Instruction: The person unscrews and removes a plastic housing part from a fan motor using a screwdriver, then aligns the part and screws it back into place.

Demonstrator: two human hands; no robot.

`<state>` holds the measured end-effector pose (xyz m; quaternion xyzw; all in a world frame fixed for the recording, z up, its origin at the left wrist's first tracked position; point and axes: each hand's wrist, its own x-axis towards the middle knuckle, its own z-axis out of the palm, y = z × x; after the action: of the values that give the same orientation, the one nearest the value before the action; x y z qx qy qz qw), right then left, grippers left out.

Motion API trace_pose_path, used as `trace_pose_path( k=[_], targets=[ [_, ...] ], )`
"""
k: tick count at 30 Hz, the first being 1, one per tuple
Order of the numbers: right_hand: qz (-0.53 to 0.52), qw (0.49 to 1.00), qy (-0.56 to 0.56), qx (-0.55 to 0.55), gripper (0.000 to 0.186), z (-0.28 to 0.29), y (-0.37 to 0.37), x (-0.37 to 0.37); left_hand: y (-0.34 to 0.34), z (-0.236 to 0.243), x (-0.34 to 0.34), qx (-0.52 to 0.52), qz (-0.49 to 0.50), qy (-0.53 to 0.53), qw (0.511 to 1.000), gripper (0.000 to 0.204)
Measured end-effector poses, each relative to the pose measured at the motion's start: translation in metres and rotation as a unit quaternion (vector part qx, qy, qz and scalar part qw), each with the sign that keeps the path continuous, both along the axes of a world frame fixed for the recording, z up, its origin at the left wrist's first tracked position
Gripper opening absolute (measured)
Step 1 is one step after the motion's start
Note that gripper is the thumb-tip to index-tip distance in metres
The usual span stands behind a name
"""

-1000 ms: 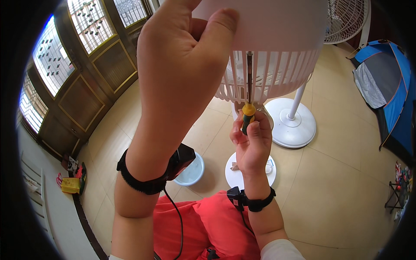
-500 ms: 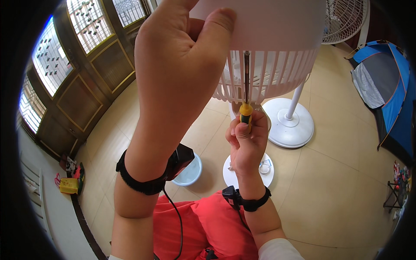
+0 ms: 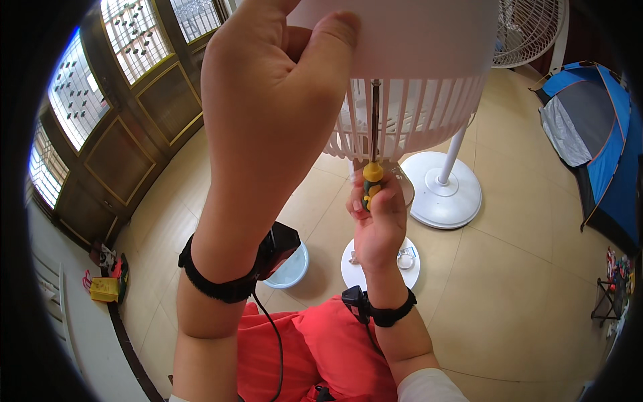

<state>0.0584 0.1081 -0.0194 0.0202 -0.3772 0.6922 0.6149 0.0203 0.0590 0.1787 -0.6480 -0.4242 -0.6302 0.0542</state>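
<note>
Steadying the big white shell (image 3: 418, 40) seems the main thing, so brace it firmly and allow no tilt or swing while you work from below. Your left hand (image 3: 271, 94) lies along its left side, thumb against the face; its other fingers are largely hidden, so I cannot tell how tightly they grip. Your right hand (image 3: 383, 224) is under the slats (image 3: 429, 114), fingers curled around the screwdriver (image 3: 373, 165). Line its shaft up straight with the slats, press gently upward and make any turn from the fingers, so the tip is less likely to slip. The yellow-and-green handle sits between your right thumb and fingers; the thin shaft rises clear above them alongside the slats, its tip at the shell's lower edge, where contact is too small to tell.
</note>
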Motion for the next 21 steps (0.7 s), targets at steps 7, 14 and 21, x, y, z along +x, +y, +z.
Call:
trace_pose_path(
  k=[7,14,21],
  targets=[
    [-0.058,0.998,-0.005,-0.003,0.033,-0.007,-0.004,-0.010,0.010,-0.012,-0.017,0.083,0.023,0.061,0.994,0.042],
    [0.022,0.996,0.075,-0.033,0.032,0.000,0.000,-0.007,0.006,-0.009,-0.008,0.081,0.060,0.066,0.993,0.044],
    [0.325,0.937,0.129,-0.014,0.042,-0.014,0.033,0.004,-0.001,0.003,0.001,-0.010,-0.018,-0.030,0.999,0.044]
  ],
)
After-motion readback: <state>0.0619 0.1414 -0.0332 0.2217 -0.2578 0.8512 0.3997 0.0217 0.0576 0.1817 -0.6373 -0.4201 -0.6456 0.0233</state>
